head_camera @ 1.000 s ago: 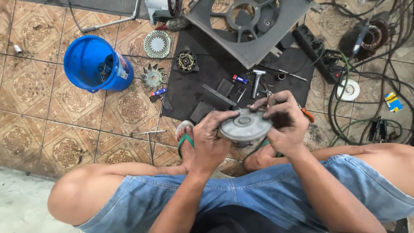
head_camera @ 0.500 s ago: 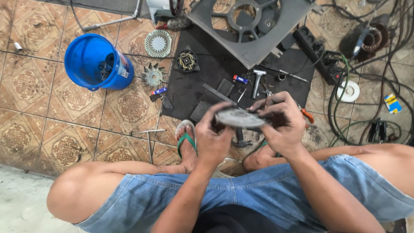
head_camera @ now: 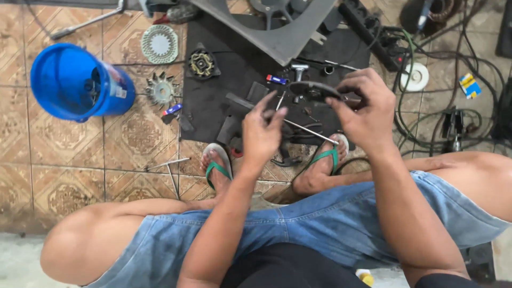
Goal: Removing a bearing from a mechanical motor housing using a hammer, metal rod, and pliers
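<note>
My right hand [head_camera: 368, 112] grips a round dark metal motor cover [head_camera: 314, 90], held nearly edge-on above the black mat [head_camera: 229, 85]. Just left of and below the cover, my left hand [head_camera: 261, 133] has its fingers spread and holds nothing. A thin metal rod [head_camera: 312, 132] runs from near my left thumb toward my right foot; I cannot tell whether the thumb touches it. I am sitting on the tiled floor with both feet in green sandals under my hands.
A blue bucket [head_camera: 74, 82] lies at the left. A perforated disc [head_camera: 160, 44], a finned rotor [head_camera: 160, 89] and a copper-wound stator [head_camera: 201, 64] sit beyond it. A grey fan housing [head_camera: 282, 32] lies at the top, with tangled cables [head_camera: 426, 122] and white tape [head_camera: 416, 76] at the right.
Both hands held the round cover flat before. My left hand has let go and dropped back, and my right hand has carried the cover up and away, tilted edge-on.
</note>
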